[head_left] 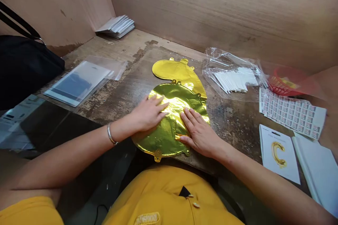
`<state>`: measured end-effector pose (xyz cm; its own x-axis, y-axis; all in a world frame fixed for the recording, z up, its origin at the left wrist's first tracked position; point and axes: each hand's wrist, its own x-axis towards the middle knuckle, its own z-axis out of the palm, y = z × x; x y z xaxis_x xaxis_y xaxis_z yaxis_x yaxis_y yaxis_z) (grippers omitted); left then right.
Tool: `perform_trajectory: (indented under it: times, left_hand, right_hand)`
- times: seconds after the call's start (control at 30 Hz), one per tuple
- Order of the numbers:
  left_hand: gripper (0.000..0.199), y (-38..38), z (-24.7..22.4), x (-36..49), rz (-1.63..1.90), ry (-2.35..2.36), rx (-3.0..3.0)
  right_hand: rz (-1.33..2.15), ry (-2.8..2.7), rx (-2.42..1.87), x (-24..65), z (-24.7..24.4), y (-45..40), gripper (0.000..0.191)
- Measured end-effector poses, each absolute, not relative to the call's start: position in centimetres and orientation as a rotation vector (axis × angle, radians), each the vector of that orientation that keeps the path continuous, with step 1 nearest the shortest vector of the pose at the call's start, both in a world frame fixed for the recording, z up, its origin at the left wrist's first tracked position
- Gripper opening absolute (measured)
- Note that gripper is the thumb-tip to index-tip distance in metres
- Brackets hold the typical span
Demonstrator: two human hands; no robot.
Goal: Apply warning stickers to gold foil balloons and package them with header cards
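Both forearms [87,151] angle inward, left hand [147,115] and right hand [202,134] palm-down, fingers [191,117] extended and slightly spread.

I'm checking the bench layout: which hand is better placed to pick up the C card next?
Probably the right hand: the C card lies on its side, while the left hand would have to reach across. Both rest on the gold foil.

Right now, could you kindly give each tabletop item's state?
gold foil balloon: uninflated, under left hand and right hand
clear plastic sleeves: stacked flat
white stack: slanted, uneven
clear plastic bag: holding white sticks
red basket: holding something yellow
sticker sheets: overlapping
letter-C balloon card: face up
white sheets: flat
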<state>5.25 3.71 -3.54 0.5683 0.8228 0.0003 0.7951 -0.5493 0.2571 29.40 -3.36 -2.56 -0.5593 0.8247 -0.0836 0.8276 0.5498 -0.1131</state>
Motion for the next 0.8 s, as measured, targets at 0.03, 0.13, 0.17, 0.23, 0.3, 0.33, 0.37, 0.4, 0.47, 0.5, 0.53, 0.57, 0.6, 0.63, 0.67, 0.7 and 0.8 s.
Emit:
perform_trajectory:
  times: [0.03,0.13,0.17,0.23,0.3,0.33,0.37,0.4,0.47,0.5,0.53,0.57,0.6,0.63,0.67,0.7,0.8]
  left_hand:
    - [0.049,4.1,-3.1,5.1,0.194,1.497,2.527]
    - [0.049,3.5,-1.9,5.8,0.463,1.680,2.527]
    - [0.044,2.6,-1.6,6.4,0.566,1.481,2.640]
    - [0.033,0.2,-1.4,7.6,0.634,0.832,2.837]
    - [0.031,-2.2,-2.0,8.5,0.520,0.462,2.866]
    - [0.032,-3.2,-2.5,8.7,0.466,0.448,2.857]
    - [0.033,-3.9,-3.1,8.8,0.424,0.479,2.842]
    - [0.036,-4.3,-3.8,8.8,0.397,0.522,2.828]
    - [0.042,-4.4,-4.7,8.5,0.380,0.551,2.817]
    - [0.045,-4.4,-4.9,8.3,0.378,0.546,2.822]
    - [0.048,-4.3,-5.0,8.3,0.374,0.545,2.830]
    - [0.049,-4.2,-5.0,8.2,0.367,0.545,2.842]
    - [0.051,-4.2,-4.8,8.3,0.353,0.544,2.855]
    - [0.052,-4.2,-4.6,8.4,0.337,0.542,2.867]
    - [0.052,-4.4,-4.5,8.5,0.319,0.545,2.879]
    - [0.051,-4.5,-4.3,8.6,0.304,0.552,2.890]
    - [0.048,-5.0,-4.1,8.8,0.269,0.584,2.913]
  right_hand:
    - [-0.233,2.742,1.487,29.6,-3.1,-3.4,0.080]
    - [-0.251,2.733,1.521,29.8,-3.9,-3.5,0.083]
    - [-0.258,2.730,1.519,29.8,-4.0,-3.5,0.084]
    - [-0.272,2.736,1.508,29.8,-4.2,-3.6,0.085]
    - [-0.285,2.762,1.496,29.9,-4.6,-3.6,0.084]
    - [-0.289,2.774,1.497,30.0,-4.7,-3.5,0.084]
    - [-0.296,2.782,1.500,30.1,-4.8,-3.5,0.084]
    - [-0.308,2.784,1.505,30.3,-4.7,-3.3,0.085]
    - [-0.346,2.795,1.494,30.8,-4.2,-3.2,0.088]
    - [-0.352,2.802,1.496,31.0,-3.8,-3.3,0.089]
    - [-0.336,2.811,1.517,31.2,-3.3,-3.7,0.088]
    - [-0.301,2.822,1.543,31.4,-2.9,-4.2,0.083]
    - [-0.261,2.837,1.551,31.5,-2.6,-5.0,0.078]
    - [-0.234,2.854,1.529,31.7,-2.4,-6.1,0.073]
    - [-0.222,2.869,1.482,31.9,-2.5,-7.3,0.070]
    - [-0.230,2.879,1.417,32.2,-2.6,-8.7,0.070]
    - [-0.233,2.794,1.414,33.5,-3.5,-12.5,0.073]
